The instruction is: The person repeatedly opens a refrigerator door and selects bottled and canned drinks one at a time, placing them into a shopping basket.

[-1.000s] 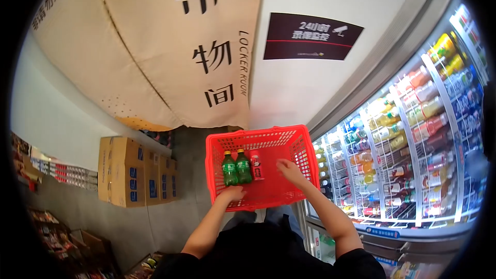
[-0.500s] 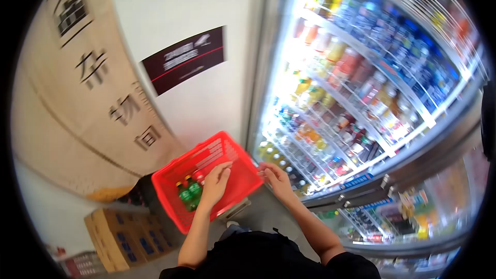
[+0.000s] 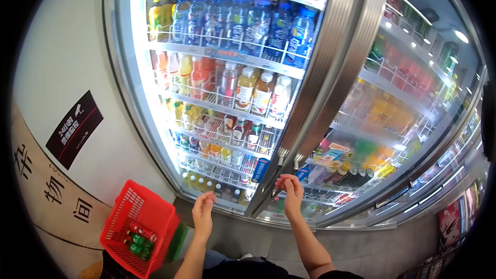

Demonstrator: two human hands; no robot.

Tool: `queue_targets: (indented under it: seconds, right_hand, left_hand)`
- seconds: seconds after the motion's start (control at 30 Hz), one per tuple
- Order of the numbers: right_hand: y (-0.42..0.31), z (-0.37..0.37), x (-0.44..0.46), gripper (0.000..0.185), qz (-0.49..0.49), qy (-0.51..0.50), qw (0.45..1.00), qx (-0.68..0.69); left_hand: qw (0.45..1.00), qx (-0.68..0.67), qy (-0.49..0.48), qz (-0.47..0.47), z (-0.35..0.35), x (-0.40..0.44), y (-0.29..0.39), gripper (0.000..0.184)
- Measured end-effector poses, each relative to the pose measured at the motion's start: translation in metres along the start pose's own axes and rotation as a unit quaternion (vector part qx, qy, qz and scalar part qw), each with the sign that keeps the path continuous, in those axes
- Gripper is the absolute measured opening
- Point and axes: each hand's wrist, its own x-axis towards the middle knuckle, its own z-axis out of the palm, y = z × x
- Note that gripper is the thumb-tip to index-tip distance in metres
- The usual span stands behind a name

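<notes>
My left hand (image 3: 203,214) is held out in front of the fridge's lower part, fingers loosely bent, with nothing in it. To its right my right hand (image 3: 292,196) is raised with thumb and fingers half curled and holds nothing visible. It appears just below the metal door handles (image 3: 289,161); whether it touches them I cannot tell. At the lower left stands a red shopping basket (image 3: 164,212) holding green bottles (image 3: 139,245) and a red can or bottle (image 3: 143,231). Behind the hands is a glass-door drinks fridge (image 3: 232,59), its shelves lined with bottles.
A second fridge door (image 3: 382,103) shows more drinks at the right. Left of the fridge is a white wall (image 3: 67,46) with a dark sign (image 3: 75,129). Grey tiled floor (image 3: 356,250) runs along the fridges. A dark rack (image 3: 439,261) stands at the lower right.
My view has turned right toward the fridge, so the basket now lies farther left. Both hands, previously over and beside the basket, are now in front of the fridge doors.
</notes>
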Motion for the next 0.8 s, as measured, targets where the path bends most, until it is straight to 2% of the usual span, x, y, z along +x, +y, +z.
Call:
queue_targets:
  seconds: [0.13, 0.23, 0.27, 0.33, 0.37, 0.43, 0.53, 0.6, 0.67, 0.73, 0.8]
  right_hand:
    - [0.002, -0.056, -0.020, 0.021, 0.003, 0.080, 0.996, -0.028]
    - [-0.017, -0.059, -0.004, 0.023, 0.012, 0.083, 0.989, -0.119]
    - [-0.014, -0.061, 0.007, 0.023, 0.004, 0.090, 0.989, -0.117]
    - [-0.001, -0.058, 0.027, 0.029, -0.070, 0.045, 0.964, -0.251]
    - [0.004, -0.051, 0.031, 0.029, -0.070, 0.058, 0.965, -0.246]
    - [0.007, -0.036, 0.037, 0.040, 0.012, -0.019, 0.987, -0.156]
    - [0.030, -0.035, 0.042, 0.046, 0.020, -0.021, 0.992, -0.119]
    - [0.045, -0.035, 0.044, 0.049, -0.015, -0.017, 0.993, -0.118]
    - [0.060, -0.041, 0.049, 0.051, -0.001, -0.054, 0.996, -0.068]
    - [0.068, -0.037, 0.053, 0.056, -0.007, -0.030, 0.998, -0.056]
    - [0.078, -0.031, 0.048, 0.058, -0.039, 0.058, 0.997, -0.027]
  left_hand:
    - [0.997, -0.041, -0.043, -0.050, 0.044, -0.022, -0.021, 0.022]
    - [0.993, -0.048, -0.104, -0.033, 0.074, -0.024, -0.011, 0.022]
    - [0.989, -0.053, -0.128, -0.044, 0.082, -0.024, -0.005, 0.021]
    - [0.984, -0.051, -0.161, -0.058, 0.091, -0.024, 0.002, 0.021]
    - [0.983, -0.052, -0.171, -0.050, 0.094, -0.021, 0.006, 0.021]
    - [0.979, -0.054, -0.192, -0.033, 0.094, -0.019, 0.017, 0.021]
    - [0.977, -0.050, -0.204, -0.034, 0.085, -0.024, 0.026, 0.021]
    - [0.975, -0.052, -0.213, -0.036, 0.072, -0.029, 0.035, 0.021]
    - [0.974, -0.045, -0.222, -0.028, 0.058, -0.036, 0.035, 0.020]
    - [0.976, -0.034, -0.213, -0.038, 0.044, -0.039, 0.038, 0.020]
    - [0.974, -0.021, -0.219, -0.045, 0.027, -0.044, 0.042, 0.020]
